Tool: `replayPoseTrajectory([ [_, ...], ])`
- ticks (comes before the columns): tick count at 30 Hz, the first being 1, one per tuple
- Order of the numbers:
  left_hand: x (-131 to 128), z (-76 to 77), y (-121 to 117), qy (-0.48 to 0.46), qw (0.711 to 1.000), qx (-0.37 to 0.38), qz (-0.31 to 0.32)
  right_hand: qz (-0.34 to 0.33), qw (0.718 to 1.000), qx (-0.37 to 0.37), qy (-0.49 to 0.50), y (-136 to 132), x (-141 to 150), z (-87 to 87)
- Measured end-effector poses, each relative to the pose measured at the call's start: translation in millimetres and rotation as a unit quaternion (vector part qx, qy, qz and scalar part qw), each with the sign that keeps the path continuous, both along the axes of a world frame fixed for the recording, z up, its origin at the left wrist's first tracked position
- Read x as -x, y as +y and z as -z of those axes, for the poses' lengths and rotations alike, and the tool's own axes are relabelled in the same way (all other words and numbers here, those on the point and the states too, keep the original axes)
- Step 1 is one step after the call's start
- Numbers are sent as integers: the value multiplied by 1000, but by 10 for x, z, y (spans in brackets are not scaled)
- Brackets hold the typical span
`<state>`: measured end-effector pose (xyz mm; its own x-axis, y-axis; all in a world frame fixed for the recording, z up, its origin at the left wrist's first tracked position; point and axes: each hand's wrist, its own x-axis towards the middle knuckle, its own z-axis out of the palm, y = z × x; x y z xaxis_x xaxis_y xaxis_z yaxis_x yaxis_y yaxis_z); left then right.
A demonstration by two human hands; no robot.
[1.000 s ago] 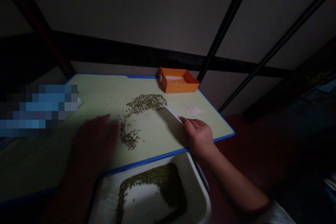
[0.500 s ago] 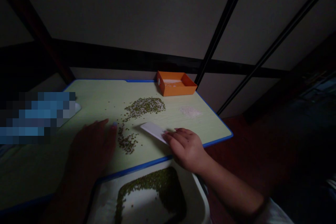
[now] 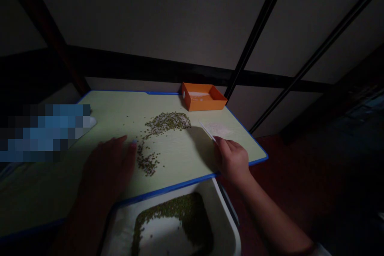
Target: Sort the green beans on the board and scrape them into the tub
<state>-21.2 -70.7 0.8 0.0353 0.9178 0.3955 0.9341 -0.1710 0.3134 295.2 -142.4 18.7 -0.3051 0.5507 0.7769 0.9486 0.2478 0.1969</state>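
My right hand (image 3: 233, 159) grips a thin white flat card (image 3: 207, 131), which stands edge-on above the table beside a small patch of white grains (image 3: 218, 129). My left hand (image 3: 108, 168) lies on the pale green table (image 3: 177, 160) with its fingers stretched out, holding nothing. Just right of its thumb is a small heap of green beans (image 3: 147, 162) mixed with white grains. Farther back spreads a larger heap of green beans (image 3: 169, 122), also mixed with white grains.
An orange tray (image 3: 207, 105) with some white grains inside stands at the table's far right corner. Below the near blue edge sits a white tub (image 3: 226, 212) partly filled with green beans (image 3: 196, 216). A blurred-out blue patch (image 3: 51, 132) covers the left side. A panelled wall (image 3: 150, 16) rises behind.
My right hand has moved right and slightly up with the card, from between the heaps to the white grains. The card has turned from flat-facing to edge-on. My left hand stays in place.
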Motion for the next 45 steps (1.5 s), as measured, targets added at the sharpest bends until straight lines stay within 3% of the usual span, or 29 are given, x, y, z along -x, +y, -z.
replayPoseTrajectory([
  [5,-13,-24,-12,3,1000,10,-5,-122,992,22,-15,-11,290,-40],
  [8,-15,-9,-14,9,1000,0,-3,-151,986,40,-59,33,428,2],
  [14,-5,47,5,16,1000,-18,-5,-105,984,105,-97,127,389,89],
  [21,-21,28,0,11,1000,-25,-2,-66,994,39,-75,29,186,52],
  [30,-57,-44,-39,12,1000,-3,2,35,998,45,-36,23,-111,37],
  [33,-73,-68,-61,12,1000,12,-1,-15,999,40,9,-72,-43,-13],
  [36,-86,-69,-78,3,1000,13,-7,-142,987,61,45,-232,114,-109],
  [39,-92,-48,-83,-16,1000,4,-12,-255,956,113,96,-318,241,-195],
  [42,-85,-17,-70,-44,999,-9,-8,-282,930,178,156,-206,287,-203],
  [45,-70,5,-53,-104,994,-35,-16,-276,906,248,206,74,311,-153],
])
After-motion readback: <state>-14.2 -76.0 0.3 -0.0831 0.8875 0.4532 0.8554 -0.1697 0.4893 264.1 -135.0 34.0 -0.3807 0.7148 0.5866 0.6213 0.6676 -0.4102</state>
